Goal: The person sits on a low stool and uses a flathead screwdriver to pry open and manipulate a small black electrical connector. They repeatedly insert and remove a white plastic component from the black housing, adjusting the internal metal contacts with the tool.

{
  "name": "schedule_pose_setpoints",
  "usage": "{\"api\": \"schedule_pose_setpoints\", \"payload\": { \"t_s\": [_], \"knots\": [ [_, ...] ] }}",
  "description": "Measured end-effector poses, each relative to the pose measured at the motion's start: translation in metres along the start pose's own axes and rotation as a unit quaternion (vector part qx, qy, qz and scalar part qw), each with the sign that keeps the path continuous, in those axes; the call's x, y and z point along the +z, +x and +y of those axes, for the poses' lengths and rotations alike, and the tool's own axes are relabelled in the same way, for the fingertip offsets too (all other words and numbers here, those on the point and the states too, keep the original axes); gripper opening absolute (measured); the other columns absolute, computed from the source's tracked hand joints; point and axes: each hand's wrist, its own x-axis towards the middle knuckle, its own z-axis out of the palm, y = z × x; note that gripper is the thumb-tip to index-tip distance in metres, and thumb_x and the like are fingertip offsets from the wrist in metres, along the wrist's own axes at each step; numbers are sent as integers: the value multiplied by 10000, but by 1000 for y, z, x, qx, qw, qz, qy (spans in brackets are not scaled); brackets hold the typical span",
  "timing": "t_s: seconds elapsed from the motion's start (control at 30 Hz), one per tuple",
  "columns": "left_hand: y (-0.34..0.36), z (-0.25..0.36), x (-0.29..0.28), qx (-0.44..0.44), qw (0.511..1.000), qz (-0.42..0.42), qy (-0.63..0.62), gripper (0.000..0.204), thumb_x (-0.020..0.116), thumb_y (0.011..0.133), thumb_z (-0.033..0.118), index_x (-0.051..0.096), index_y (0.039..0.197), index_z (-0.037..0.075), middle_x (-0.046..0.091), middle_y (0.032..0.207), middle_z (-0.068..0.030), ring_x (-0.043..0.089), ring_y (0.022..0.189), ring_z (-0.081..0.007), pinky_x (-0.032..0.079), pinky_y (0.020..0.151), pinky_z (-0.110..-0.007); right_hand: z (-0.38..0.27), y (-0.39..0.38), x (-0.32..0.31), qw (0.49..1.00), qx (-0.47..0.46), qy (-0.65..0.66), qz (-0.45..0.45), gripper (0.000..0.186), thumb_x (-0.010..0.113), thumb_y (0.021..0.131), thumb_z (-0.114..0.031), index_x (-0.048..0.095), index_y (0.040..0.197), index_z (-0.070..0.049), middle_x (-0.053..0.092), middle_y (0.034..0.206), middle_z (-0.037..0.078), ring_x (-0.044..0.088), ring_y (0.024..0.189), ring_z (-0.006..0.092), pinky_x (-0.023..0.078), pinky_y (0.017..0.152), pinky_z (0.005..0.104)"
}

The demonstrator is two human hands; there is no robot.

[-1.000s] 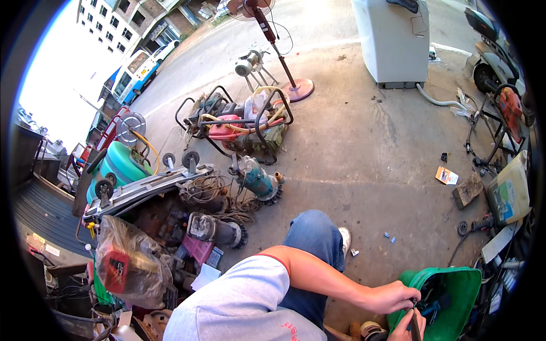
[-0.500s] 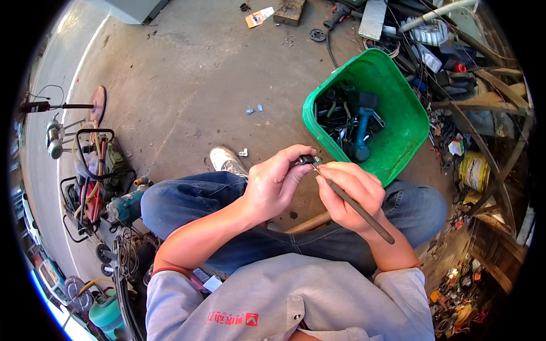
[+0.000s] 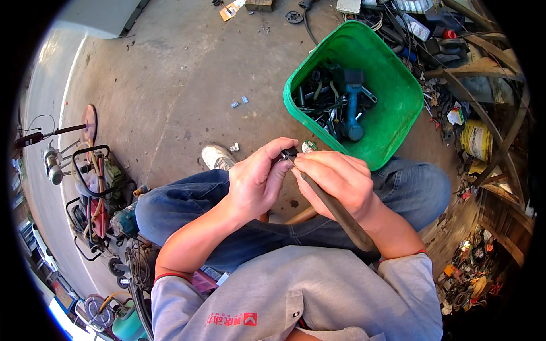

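Note:
Over my lap, my left hand (image 3: pixel 256 182) pinches a small black part (image 3: pixel 289 154) between thumb and forefinger. My right hand (image 3: pixel 341 187) grips a long tool with an olive-brown handle (image 3: pixel 347 221), its thin metal tip against the black part where the hands meet. Just beyond them stands a green plastic bin (image 3: pixel 398 119) holding a blue-and-black power tool (image 3: pixel 352 108) and several dark tools and parts.
At left are frame-mounted machines (image 3: pixel 94 193) and a stand with a round base (image 3: pixel 89 122). Wooden pieces, cables and a yellow spool (image 3: pixel 476 139) crowd the right. Small bits (image 3: pixel 235 104) lie on the concrete floor (image 3: pixel 176 74) near my foot (image 3: pixel 218 157).
The view has swung down onto my lap and hands since a second ago. In the last half second, both hands have moved slightly left and up in the picture.

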Motion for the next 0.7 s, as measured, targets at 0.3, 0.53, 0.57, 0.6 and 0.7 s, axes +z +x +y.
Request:
{"api": "schedule_pose_setpoints", "payload": {
  "t_s": [0.3, 0.53, 0.57, 0.6, 0.7],
  "knots": [
    [1, -3, 3, 24, 999, 17, 17, 247, 513, 887, -75, 550, 1129, -46, 660, 1054, -138, 666, 860, -161, 534, 745, -252, -1, -4, 7, 999, 25, -31, 35, 216, 701, 703, 12, 615, 900, 27, 618, 714, 113, 631, 591, 243, 507, 516, 309],
    [-1, -4, 1, 23, 999, 29, 10, 274, 530, 873, -81, 549, 1144, -46, 664, 1063, -134, 654, 814, -150, 524, 718, -239, -1, 0, 8, 998, 42, 34, 29, 226, 702, 714, 0, 608, 917, 33, 625, 791, 131, 638, 653, 248, 514, 546, 318],
    [-1, -2, 0, 20, 999, 23, 17, 282, 533, 868, -84, 547, 1147, -47, 663, 1066, -137, 656, 827, -153, 525, 724, -240, 2, 1, 7, 999, 12, 32, 25, 233, 705, 714, -8, 608, 921, 35, 625, 813, 139, 641, 673, 253, 517, 556, 321],
    [0, -1, -2, 18, 999, 17, 25, 291, 535, 863, -88, 545, 1151, -48, 662, 1069, -140, 658, 840, -156, 527, 731, -242, 1, 0, 1, 1000, 10, 19, -7, 251, 693, 737, -72, 609, 944, 43, 620, 858, 156, 643, 720, 267, 526, 585, 328],
    [1, -1, -3, 22, 998, 13, 50, 320, 539, 852, -97, 534, 1168, -49, 658, 1080, -148, 665, 878, -165, 532, 757, -246, 1, 2, 0, 1000, -9, -15, -11, 267, 660, 759, -124, 610, 957, 48, 622, 856, 159, 647, 707, 274, 532, 591, 329]
  ]
}}
